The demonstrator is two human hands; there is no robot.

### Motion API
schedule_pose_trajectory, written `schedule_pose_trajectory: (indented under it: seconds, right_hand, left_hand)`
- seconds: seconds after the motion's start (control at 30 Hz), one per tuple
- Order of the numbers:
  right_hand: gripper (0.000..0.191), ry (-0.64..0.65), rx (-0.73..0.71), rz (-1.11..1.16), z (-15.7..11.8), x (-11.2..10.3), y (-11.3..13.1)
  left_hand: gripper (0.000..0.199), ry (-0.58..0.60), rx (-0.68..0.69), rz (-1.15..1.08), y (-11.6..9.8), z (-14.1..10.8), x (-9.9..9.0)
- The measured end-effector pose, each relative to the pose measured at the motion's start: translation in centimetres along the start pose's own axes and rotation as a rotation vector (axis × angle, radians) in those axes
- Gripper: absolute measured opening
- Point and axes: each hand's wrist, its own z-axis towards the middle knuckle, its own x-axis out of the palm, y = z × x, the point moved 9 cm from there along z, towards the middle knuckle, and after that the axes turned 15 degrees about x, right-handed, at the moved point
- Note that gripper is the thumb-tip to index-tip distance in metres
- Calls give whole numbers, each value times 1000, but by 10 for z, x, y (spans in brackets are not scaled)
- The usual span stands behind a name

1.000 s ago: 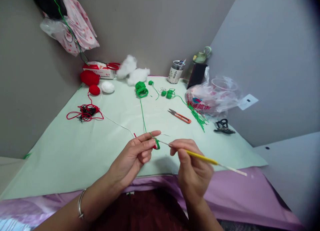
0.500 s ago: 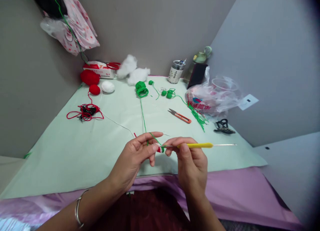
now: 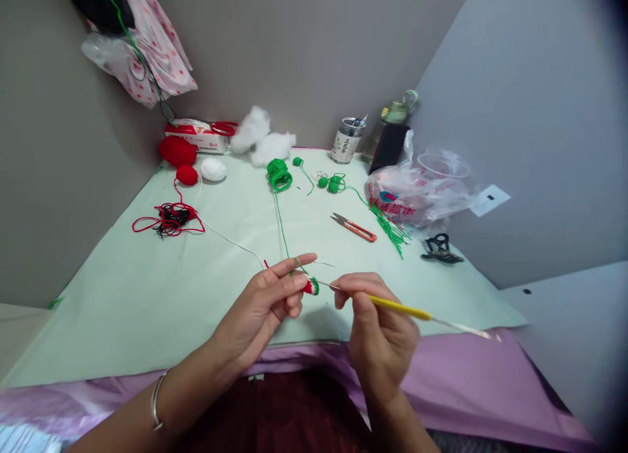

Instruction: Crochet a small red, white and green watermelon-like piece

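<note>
Between thumb and fingers, my left hand pinches a small crochet piece in red, white and green. Its index finger stretches out with green yarn running over it; the strand leads back to a green yarn ball further up the table. My right hand grips a crochet hook by its yellow handle. The hook's thin metal tip points left and meets the green edge of the piece; whether it sits inside a stitch is too small to tell.
Orange thread snips lie beyond my right hand, with cut green yarn, a black hair claw and a plastic bag to the right. Tangled red and black yarn lies left. Behind stand a pen holder and white stuffing.
My right hand has shifted slightly right, and the hook now tilts down toward its right end instead of lying level. The crochet piece has turned, showing more of its face.
</note>
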Motion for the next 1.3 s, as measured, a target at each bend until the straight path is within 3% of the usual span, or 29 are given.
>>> schedule_pose_trajectory:
  seconds: [0.1, 0.23, 0.33, 0.43, 0.53, 0.7, 0.93, 1.07, 1.2, 1.3]
  right_hand:
    - [24, 55, 54, 91, 5, 5, -1]
    - [32, 43, -167, -160, -8, 13, 10]
    - [36, -10, -325, -341, -19, 14, 18]
    - [26, -24, -156, -191, -8, 3, 8]
    - [23, -4, 100, 85, 5, -3, -9]
    - [17, 63, 123, 132, 8, 6, -12]
    - [25, 97, 268, 302, 7, 2, -28]
    - [24, 58, 131, 84, 1, 0, -8]
    - [24, 63, -189, -183, -11, 11, 19]
    - [27, 34, -381, -386, -23, 21, 24]
  left_hand:
    - [37, 34, 62, 66, -5, -1, 4]
    - [41, 8, 122, 130, -5, -2, 2]
    - [40, 35, 37, 61, 5, 0, 2]
    - [36, 16, -40, -29, 9, 2, -1]
    - [32, -22, 9, -14, 2, 4, -4]
    - [31, 25, 109, 140, -6, 1, 4]
    - [28, 42, 125, 201, -11, -2, 3]
    - [29, 42, 168, 284, -13, -1, -1]
    - [30, 35, 241, 328, -15, -2, -2]
    - [38, 10, 261, 322, -14, -4, -1]
